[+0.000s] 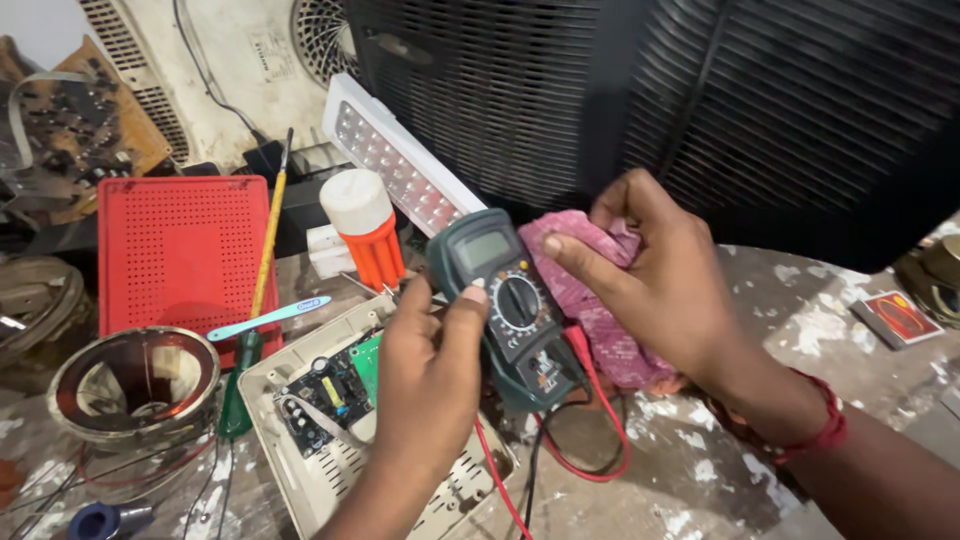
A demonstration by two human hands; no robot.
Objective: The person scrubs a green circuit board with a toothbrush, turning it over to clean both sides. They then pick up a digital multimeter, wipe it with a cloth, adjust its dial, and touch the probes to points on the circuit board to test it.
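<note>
Head view: the person holds a dark green meter (505, 305) up over the tabletop (800, 310). The left hand (425, 375) is closed around the meter's lower left side, with the thumb near the round dial. The right hand (655, 285) is curled shut on a pink cloth (600, 320) and presses it on the meter's right edge, thumb pointing at the top of the dial. Red and black wires (590, 440) hang from the meter's bottom and loop on the tabletop.

The meter looks hard and light, I think, with a little screen that could scratch. Its thick sides look like the best place to hold it. The cloth is soft and floppy and can be bunched up anywhere.

Under the left hand sits an open white box (320, 440) with a green board inside. A red tray (180, 250), an orange and white lamp (368, 230) and a blue toothbrush (265, 318) lie to the left.
</note>
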